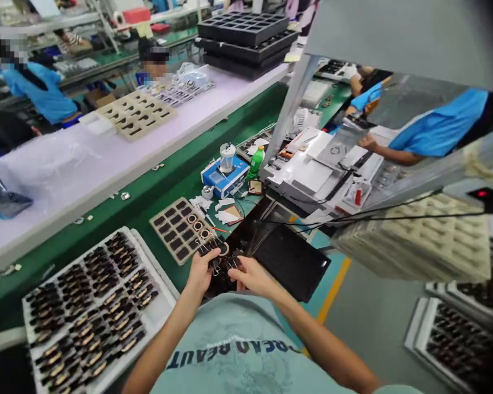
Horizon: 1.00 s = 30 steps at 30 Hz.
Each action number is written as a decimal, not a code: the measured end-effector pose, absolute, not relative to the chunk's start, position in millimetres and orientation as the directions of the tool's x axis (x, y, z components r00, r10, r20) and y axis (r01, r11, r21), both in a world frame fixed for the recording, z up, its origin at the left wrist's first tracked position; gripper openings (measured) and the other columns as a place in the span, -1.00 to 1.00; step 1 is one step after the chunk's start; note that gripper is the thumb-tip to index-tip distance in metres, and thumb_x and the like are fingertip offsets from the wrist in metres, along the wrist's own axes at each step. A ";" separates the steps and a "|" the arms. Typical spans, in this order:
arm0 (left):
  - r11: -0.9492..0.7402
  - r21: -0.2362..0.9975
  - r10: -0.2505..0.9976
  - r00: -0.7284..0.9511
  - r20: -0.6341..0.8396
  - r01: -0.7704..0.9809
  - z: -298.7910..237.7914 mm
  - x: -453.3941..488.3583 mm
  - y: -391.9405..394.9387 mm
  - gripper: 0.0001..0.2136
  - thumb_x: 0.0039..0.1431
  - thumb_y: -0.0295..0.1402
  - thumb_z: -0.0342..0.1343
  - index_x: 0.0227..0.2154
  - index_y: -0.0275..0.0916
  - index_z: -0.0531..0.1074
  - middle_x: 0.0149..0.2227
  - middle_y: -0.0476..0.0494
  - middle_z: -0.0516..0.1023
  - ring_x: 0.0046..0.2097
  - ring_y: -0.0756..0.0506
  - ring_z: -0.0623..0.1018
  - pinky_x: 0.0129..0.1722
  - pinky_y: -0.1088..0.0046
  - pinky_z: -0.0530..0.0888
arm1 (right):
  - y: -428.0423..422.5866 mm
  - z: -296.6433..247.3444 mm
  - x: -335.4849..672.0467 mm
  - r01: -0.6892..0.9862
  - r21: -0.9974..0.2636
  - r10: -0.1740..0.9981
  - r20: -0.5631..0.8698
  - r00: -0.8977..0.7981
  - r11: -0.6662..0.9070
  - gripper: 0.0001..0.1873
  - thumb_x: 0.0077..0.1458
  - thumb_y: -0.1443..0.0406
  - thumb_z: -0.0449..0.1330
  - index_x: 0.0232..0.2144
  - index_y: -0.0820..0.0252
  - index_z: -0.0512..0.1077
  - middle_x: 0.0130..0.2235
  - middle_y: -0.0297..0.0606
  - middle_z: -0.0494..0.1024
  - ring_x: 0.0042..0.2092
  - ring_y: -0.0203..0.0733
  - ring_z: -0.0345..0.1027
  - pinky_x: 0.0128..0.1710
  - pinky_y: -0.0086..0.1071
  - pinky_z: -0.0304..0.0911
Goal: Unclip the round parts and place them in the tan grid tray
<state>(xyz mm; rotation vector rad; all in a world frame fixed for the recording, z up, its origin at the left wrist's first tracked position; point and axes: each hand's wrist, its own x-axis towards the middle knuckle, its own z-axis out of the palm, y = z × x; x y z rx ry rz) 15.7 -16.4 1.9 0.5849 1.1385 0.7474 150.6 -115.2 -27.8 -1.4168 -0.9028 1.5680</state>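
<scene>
My left hand (pixel 202 269) and my right hand (pixel 251 275) are close together just above the bench edge, both closed around a small dark part with a copper coil ring (pixel 222 257) held between them. Just beyond my left hand lies a beige tray (pixel 179 229) with dark pockets and a few coil rings along its right side. A black mat (pixel 292 261) lies to the right of my right hand. Exactly how the fingers grip the part is hard to make out.
A white tray (pixel 91 312) full of dark coil parts sits at my lower left. Beyond it run a green conveyor belt (pixel 148 189) and a white shelf (pixel 107 158). A blue scale (pixel 225 178), a green bottle (pixel 255 161), stacked black trays (pixel 246 35) and seated people in blue are around.
</scene>
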 end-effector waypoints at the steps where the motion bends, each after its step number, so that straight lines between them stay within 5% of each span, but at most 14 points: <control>1: 0.630 0.735 0.776 0.212 -0.594 -0.248 0.2 17.4 -17.7 -0.58 -0.33 -0.40 0.45 -0.29 -0.29 0.52 -0.32 -0.10 0.64 -0.37 -0.06 0.57 -0.37 0.45 0.47 | -120.0 -29.8 153.4 -0.118 -0.906 0.913 -0.406 -0.033 -0.407 -0.55 0.04 0.02 0.25 -0.17 0.20 0.29 -0.41 -0.39 0.47 -0.54 -0.33 0.37 -0.56 -0.47 0.28; 4: 0.656 0.703 0.755 0.222 -0.618 -0.275 -6.0 21.9 -25.0 -0.59 -0.34 -0.42 0.46 -0.31 -0.30 0.53 -0.34 -0.10 0.64 -0.38 -0.06 0.57 -0.36 0.43 0.48 | -127.0 -36.9 154.4 -0.054 -0.940 0.941 -0.336 -0.032 -0.337 -0.40 -0.05 0.07 0.36 -0.02 0.17 0.30 -0.19 -0.26 0.51 -0.29 -0.25 0.44 -0.36 -0.40 0.37; 6: 0.680 0.678 0.733 0.255 -0.630 -0.280 -10.5 24.5 -31.4 -0.59 -0.35 -0.43 0.47 -0.32 -0.31 0.53 -0.31 -0.14 0.65 -0.35 -0.09 0.59 -0.30 0.39 0.51 | -124.3 -41.0 145.2 0.079 -0.942 0.941 -0.331 -0.071 -0.325 -0.58 0.02 0.08 0.33 -0.16 0.21 0.39 -0.20 -0.24 0.51 -0.22 -0.22 0.41 -0.31 -0.42 0.33; 10: 0.708 0.645 0.705 0.241 -0.667 -0.287 -23.0 22.0 -38.6 -0.57 -0.38 -0.45 0.47 -0.32 -0.31 0.54 -0.27 -0.19 0.66 -0.30 -0.13 0.62 -0.22 0.36 0.53 | -114.9 -43.1 113.7 0.239 -0.875 0.884 -0.455 -0.106 -0.421 -0.58 0.27 0.10 0.09 -0.54 0.25 0.35 -0.58 -0.36 0.36 -0.50 -0.30 0.30 -0.47 -0.47 0.16; 16: 0.822 0.455 0.548 0.255 -0.797 -0.344 -43.1 0.2 -27.0 -0.78 -0.16 -0.48 0.39 -0.39 -0.34 0.52 -0.41 -0.15 0.62 -0.40 -0.05 0.58 -0.22 0.36 0.54 | -129.6 -44.9 106.6 0.292 -0.854 0.864 -0.484 -0.139 -0.431 -0.57 0.27 0.14 0.09 -0.57 0.26 0.40 -0.65 -0.39 0.36 -0.60 -0.37 0.23 -0.53 -0.50 0.04; 21: 0.698 0.578 0.674 0.115 -0.729 -0.423 -54.7 -29.5 -13.2 -0.80 -0.06 -0.55 0.32 -0.34 -0.29 0.49 -0.37 -0.06 0.62 -0.30 -0.03 0.60 -0.01 0.21 0.51 | -135.6 -67.8 121.2 0.415 -0.779 0.856 -0.516 0.001 -0.470 -0.71 0.12 0.17 0.26 -0.49 0.28 0.52 -0.48 -0.30 0.53 -0.40 -0.29 0.37 -0.39 -0.49 0.12; 26: 0.613 0.713 0.768 0.045 -0.639 -0.340 -56.3 -55.2 -15.6 -0.70 -0.14 -0.50 0.37 -0.29 -0.28 0.48 -0.33 -0.07 0.62 -0.29 -0.06 0.61 -0.09 0.22 0.55 | -125.3 -103.4 120.7 0.411 -0.671 0.753 -0.655 0.061 -0.617 -0.66 0.11 0.08 0.27 -0.36 0.28 0.58 -0.39 -0.19 0.60 -0.29 -0.13 0.48 -0.26 -0.39 0.27; 30: 0.583 0.803 0.813 0.064 -0.579 -0.123 -56.6 -62.1 -25.9 -0.58 -0.27 -0.41 0.44 -0.27 -0.28 0.47 -0.31 -0.07 0.60 -0.30 -0.08 0.59 -0.18 0.27 0.56 | -117.6 -111.8 122.6 0.245 -0.759 0.797 -0.582 0.162 -0.604 -0.33 -0.10 0.01 0.42 0.02 0.19 0.50 0.00 -0.07 0.57 0.01 0.02 0.45 -0.01 -0.26 0.32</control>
